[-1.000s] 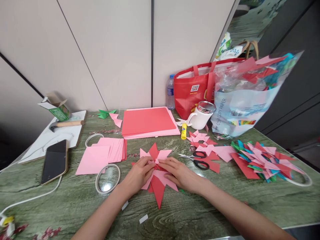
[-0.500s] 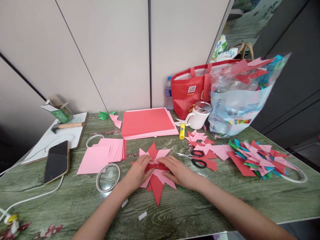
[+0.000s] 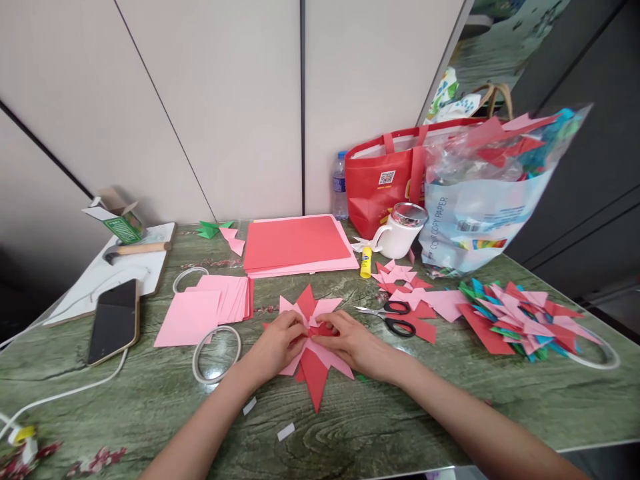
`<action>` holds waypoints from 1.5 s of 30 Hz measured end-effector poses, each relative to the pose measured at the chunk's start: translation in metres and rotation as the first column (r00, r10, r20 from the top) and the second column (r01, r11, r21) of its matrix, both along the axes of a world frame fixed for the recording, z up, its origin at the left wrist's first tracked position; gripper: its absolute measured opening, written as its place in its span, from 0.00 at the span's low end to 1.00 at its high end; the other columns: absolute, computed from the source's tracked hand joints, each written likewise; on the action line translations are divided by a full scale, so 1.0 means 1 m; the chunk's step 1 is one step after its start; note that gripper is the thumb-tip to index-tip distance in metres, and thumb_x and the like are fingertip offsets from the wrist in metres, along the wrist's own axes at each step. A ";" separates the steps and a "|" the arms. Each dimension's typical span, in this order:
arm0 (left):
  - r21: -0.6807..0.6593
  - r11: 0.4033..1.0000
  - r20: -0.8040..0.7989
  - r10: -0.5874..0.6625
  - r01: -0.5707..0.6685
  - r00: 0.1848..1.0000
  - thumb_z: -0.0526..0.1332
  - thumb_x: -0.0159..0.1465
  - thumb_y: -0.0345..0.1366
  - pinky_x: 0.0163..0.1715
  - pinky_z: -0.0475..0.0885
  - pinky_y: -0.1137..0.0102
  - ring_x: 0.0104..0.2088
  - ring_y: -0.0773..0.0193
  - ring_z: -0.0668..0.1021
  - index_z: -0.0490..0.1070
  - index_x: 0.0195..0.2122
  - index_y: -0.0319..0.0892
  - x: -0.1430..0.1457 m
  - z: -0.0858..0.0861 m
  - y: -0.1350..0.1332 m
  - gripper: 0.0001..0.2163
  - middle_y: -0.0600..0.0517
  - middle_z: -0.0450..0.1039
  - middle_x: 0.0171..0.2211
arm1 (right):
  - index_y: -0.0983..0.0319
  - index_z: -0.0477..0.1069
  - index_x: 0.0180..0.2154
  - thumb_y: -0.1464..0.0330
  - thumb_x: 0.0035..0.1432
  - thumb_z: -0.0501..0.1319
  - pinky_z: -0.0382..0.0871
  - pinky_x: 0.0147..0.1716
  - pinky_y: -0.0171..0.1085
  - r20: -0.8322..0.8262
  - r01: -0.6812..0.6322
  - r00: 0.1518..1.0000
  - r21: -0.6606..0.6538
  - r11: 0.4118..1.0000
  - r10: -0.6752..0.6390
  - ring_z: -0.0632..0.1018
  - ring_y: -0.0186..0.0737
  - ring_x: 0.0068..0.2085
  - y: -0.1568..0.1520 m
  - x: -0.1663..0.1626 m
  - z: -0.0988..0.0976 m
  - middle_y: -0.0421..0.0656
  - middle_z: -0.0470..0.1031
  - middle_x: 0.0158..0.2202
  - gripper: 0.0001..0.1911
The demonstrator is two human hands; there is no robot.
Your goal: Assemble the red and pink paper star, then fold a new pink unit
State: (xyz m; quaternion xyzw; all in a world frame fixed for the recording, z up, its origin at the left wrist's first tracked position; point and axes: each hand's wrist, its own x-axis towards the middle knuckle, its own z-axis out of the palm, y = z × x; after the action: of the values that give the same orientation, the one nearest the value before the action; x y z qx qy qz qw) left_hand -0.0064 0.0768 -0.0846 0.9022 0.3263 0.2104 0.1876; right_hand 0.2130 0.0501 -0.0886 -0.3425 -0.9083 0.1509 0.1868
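Observation:
A red and pink paper star (image 3: 315,373) with pointed tips lies on the green table in front of me. My left hand (image 3: 277,345) presses on its left side with the fingers curled onto the paper near the middle. My right hand (image 3: 353,343) lies on its right side, fingertips pinching the folds at the centre. Both hands meet at the star's middle, hiding it.
Black-handled scissors (image 3: 395,317) lie just right of my hands. A pink paper stack (image 3: 210,307), tape rings (image 3: 216,347), a phone (image 3: 113,320), red sheets (image 3: 295,243), a glue stick (image 3: 367,262), a mug (image 3: 403,232), a red bag (image 3: 385,180) and folded paper piles (image 3: 520,320) surround them.
My fingers have shifted slightly on the star's centre, the right fingertips moving in toward the left hand. The star stays in place.

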 end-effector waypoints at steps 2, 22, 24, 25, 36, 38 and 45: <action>0.031 0.999 -0.020 -0.013 0.014 1.000 0.55 0.62 0.28 0.39 0.70 0.69 0.39 0.63 0.71 0.72 0.37 0.42 0.000 0.001 -0.001 0.07 0.49 0.68 0.37 | 0.59 0.67 0.51 0.74 0.61 0.51 0.66 0.48 0.45 0.007 0.010 1.000 0.011 1.000 -0.010 0.64 0.45 0.51 -0.001 -0.001 0.000 0.51 0.62 0.53 0.18; 0.071 0.996 -0.072 -0.041 0.046 0.997 0.52 0.66 0.31 0.39 0.69 0.68 0.39 0.62 0.69 0.67 0.50 0.45 -0.002 0.001 -0.004 0.13 0.49 0.65 0.38 | 0.60 0.69 0.46 0.72 0.61 0.54 0.66 0.48 0.41 -0.185 0.040 0.981 -0.075 0.996 -0.053 0.69 0.40 0.48 0.000 0.000 0.000 0.49 0.65 0.48 0.12; 0.077 0.996 -0.063 -0.042 0.046 0.997 0.52 0.66 0.31 0.39 0.70 0.68 0.39 0.62 0.70 0.65 0.53 0.47 -0.002 0.000 -0.004 0.15 0.49 0.66 0.38 | 0.59 0.71 0.44 0.72 0.61 0.54 0.67 0.46 0.41 -0.159 0.032 0.987 -0.037 0.999 -0.038 0.69 0.40 0.47 0.000 -0.001 -0.001 0.49 0.65 0.47 0.11; 0.076 0.996 -0.062 -0.044 0.049 0.997 0.52 0.66 0.30 0.39 0.70 0.68 0.39 0.62 0.70 0.64 0.53 0.47 -0.002 -0.001 -0.004 0.15 0.49 0.66 0.38 | 0.59 0.71 0.45 0.72 0.61 0.55 0.68 0.45 0.41 -0.154 0.031 0.987 -0.021 0.999 -0.034 0.69 0.40 0.46 0.000 -0.001 -0.003 0.49 0.64 0.47 0.12; 0.208 0.973 -0.255 0.157 -0.104 0.954 0.55 0.63 0.31 0.38 0.72 0.63 0.40 0.58 0.73 0.67 0.44 0.38 0.021 -0.001 -0.004 0.09 0.45 0.70 0.41 | 0.60 0.71 0.45 0.73 0.60 0.54 0.68 0.46 0.40 -0.216 0.041 0.975 -0.075 0.996 -0.057 0.70 0.39 0.45 0.001 0.002 -0.002 0.48 0.66 0.45 0.12; 0.217 0.974 -0.343 0.141 -0.067 0.929 0.55 0.63 0.30 0.37 0.72 0.64 0.38 0.58 0.74 0.68 0.42 0.37 0.025 0.003 -0.002 0.07 0.45 0.71 0.40 | 0.60 0.71 0.45 0.73 0.60 0.54 0.69 0.45 0.39 -0.218 0.037 0.975 -0.076 0.996 -0.053 0.70 0.39 0.45 0.001 0.002 -0.001 0.48 0.66 0.45 0.12; 0.237 0.966 -0.608 0.061 0.107 0.792 0.54 0.63 0.26 0.32 0.70 0.66 0.35 0.57 0.74 0.69 0.37 0.36 0.030 0.013 0.002 0.06 0.45 0.71 0.36 | 0.60 0.70 0.44 0.73 0.60 0.55 0.68 0.46 0.39 -0.223 0.035 0.973 -0.103 0.994 -0.057 0.71 0.39 0.45 0.001 0.000 0.002 0.48 0.66 0.45 0.12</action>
State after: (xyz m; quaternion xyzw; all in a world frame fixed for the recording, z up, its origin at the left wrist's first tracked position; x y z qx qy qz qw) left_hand 0.0240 0.0784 -0.0712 0.9422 0.3279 -0.0534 -0.0446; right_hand 0.2133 0.0507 -0.0868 -0.3529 -0.8645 0.2289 0.2751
